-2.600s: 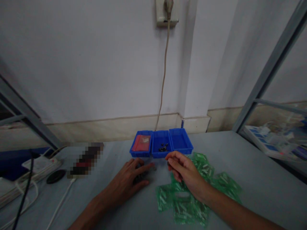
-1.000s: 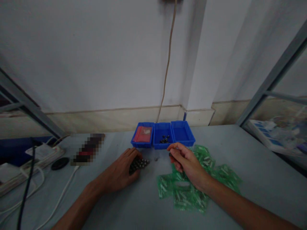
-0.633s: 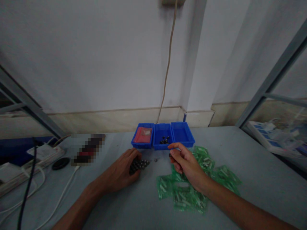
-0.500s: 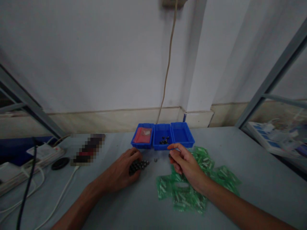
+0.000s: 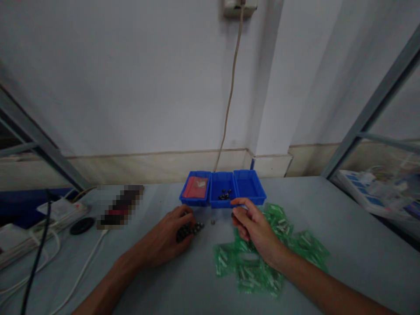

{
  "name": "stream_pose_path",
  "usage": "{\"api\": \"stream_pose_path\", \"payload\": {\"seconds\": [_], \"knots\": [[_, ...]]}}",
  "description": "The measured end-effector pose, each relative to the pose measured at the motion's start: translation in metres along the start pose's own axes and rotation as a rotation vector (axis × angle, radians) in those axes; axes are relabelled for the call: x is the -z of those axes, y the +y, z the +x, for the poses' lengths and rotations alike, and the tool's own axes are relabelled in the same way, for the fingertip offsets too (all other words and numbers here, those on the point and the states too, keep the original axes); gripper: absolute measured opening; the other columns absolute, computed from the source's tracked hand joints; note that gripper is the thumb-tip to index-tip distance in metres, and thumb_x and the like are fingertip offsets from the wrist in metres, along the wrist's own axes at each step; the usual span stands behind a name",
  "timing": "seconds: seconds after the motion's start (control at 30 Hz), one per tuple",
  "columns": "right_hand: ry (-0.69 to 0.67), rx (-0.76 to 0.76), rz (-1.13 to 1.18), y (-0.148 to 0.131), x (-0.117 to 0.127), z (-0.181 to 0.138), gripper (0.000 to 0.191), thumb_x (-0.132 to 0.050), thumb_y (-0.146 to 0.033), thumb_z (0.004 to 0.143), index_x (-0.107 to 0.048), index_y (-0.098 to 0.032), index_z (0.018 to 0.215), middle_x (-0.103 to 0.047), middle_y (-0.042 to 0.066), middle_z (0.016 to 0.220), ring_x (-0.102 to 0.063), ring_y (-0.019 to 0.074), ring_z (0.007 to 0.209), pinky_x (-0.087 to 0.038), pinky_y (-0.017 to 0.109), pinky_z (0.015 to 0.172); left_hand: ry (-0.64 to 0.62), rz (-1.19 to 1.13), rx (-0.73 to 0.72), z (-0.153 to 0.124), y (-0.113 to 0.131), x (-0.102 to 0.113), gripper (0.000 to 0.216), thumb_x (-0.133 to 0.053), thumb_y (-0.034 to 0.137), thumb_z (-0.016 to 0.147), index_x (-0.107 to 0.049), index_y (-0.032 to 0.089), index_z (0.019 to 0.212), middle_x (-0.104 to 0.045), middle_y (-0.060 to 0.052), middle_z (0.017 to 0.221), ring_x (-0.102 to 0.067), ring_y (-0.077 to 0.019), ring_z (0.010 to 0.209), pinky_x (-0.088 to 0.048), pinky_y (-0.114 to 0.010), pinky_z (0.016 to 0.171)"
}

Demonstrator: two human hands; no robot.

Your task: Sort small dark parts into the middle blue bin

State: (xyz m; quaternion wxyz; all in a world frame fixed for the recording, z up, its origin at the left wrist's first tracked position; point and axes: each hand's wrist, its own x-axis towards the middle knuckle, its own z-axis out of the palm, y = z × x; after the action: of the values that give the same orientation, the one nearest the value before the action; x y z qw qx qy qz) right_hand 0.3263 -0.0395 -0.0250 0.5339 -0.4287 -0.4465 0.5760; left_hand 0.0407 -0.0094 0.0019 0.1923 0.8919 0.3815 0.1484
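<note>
My left hand point(image 5: 167, 238) rests on the table with its fingers curled over a cluster of small dark metal parts point(image 5: 191, 229). My right hand point(image 5: 252, 227) hovers just in front of the blue trays, thumb and forefinger pinched on a small dark piece too tiny to name. One loose small part point(image 5: 212, 222) lies on the table between my hands. Three blue trays stand in a row: the left tray point(image 5: 184, 199) holds a red bag, the middle tray point(image 5: 214, 202) several dark parts, and the right tray point(image 5: 254, 199) looks bare. Green plastic bags point(image 5: 282, 236) lie under and beside my right forearm.
At the left are a white power strip point(image 5: 61, 210), cables point(image 5: 36, 262) and a black round disc point(image 5: 82, 225). A cord point(image 5: 229, 96) hangs from a wall socket down to behind the trays. A metal frame and a shelf with parts point(image 5: 377, 192) stand at the right.
My left hand pulled back and curled, which bared the cluster of dark parts under its fingertips. My right hand stayed pinched near the middle tray; the view shifted slightly.
</note>
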Motion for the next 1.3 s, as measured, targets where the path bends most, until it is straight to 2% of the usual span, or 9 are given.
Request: {"api": "stream_pose_path", "payload": {"seconds": [0.5, 0.77, 0.87, 1.0, 1.17, 1.3], "knots": [[-0.003, 0.003, 0.009, 0.001, 0.000, 0.000, 0.050, -0.080, -0.063, 0.086, -0.064, -0.024, 0.113, -0.060, -0.007, 0.070, -0.041, 0.0075, 0.046, -0.027, 0.017, 0.040, 0.028, 0.014, 0.013, 0.001, 0.001, 0.000, 0.005, -0.060, 0.027, 0.100, -0.061, 0.025, 0.104, -0.064, -0.007, 0.121, -0.065, -0.0275, 0.111, -0.055, -0.041, 0.098], [-0.013, 0.000, 0.027, -0.001, 0.000, 0.000, 0.051, -0.081, -0.063, 0.086, -0.064, -0.024, 0.112, -0.060, -0.007, 0.071, -0.039, 0.0064, 0.044, -0.026, 0.018, 0.040, 0.048, 0.034, 0.030, 0.000, -0.001, -0.002, 0.012, -0.062, 0.034, 0.101, -0.061, 0.025, 0.108, -0.066, -0.008, 0.121, -0.066, -0.0279, 0.107, -0.057, -0.042, 0.096], [-0.023, -0.020, 0.057, -0.001, 0.000, -0.001, 0.050, -0.082, -0.064, 0.086, -0.066, -0.022, 0.107, -0.056, -0.007, 0.068, -0.038, 0.0058, 0.045, -0.025, 0.018, 0.041, 0.061, 0.044, 0.052, 0.000, -0.004, -0.004, 0.016, -0.065, 0.035, 0.100, -0.061, 0.025, 0.113, -0.067, -0.008, 0.122, -0.066, -0.0287, 0.108, -0.057, -0.043, 0.097], [-0.101, -0.079, 0.144, -0.002, 0.000, -0.001, 0.047, -0.082, -0.064, 0.088, -0.066, -0.021, 0.099, -0.046, -0.010, 0.057, -0.031, 0.0059, 0.043, -0.020, 0.019, 0.042, 0.076, 0.050, 0.040, -0.001, -0.007, -0.008, 0.025, -0.072, 0.038, 0.097, -0.062, 0.026, 0.117, -0.068, -0.008, 0.126, -0.067, -0.0297, 0.110, -0.057, -0.044, 0.097], [-0.149, -0.147, 0.337, -0.008, 0.001, -0.001, 0.041, -0.089, -0.053, 0.083, -0.068, -0.021, 0.096, -0.034, -0.013, 0.054, -0.020, 0.0067, 0.045, -0.018, 0.021, 0.044, 0.082, 0.071, 0.047, 0.000, -0.011, -0.011, 0.031, -0.075, 0.042, 0.097, -0.064, 0.027, 0.122, -0.069, -0.007, 0.128, -0.068, -0.0295, 0.113, -0.055, -0.044, 0.101], [-0.186, -0.154, 0.458, -0.014, 0.006, -0.001, 0.029, -0.089, -0.037, 0.084, -0.073, -0.020, 0.101, -0.041, -0.008, 0.064, -0.023, 0.0074, 0.050, -0.021, 0.021, 0.046, 0.080, 0.077, 0.032, -0.001, -0.015, -0.012, 0.034, -0.076, 0.043, 0.097, -0.064, 0.028, 0.126, -0.069, -0.007, 0.130, -0.068, -0.0297, 0.116, -0.055, -0.044, 0.103]]}}
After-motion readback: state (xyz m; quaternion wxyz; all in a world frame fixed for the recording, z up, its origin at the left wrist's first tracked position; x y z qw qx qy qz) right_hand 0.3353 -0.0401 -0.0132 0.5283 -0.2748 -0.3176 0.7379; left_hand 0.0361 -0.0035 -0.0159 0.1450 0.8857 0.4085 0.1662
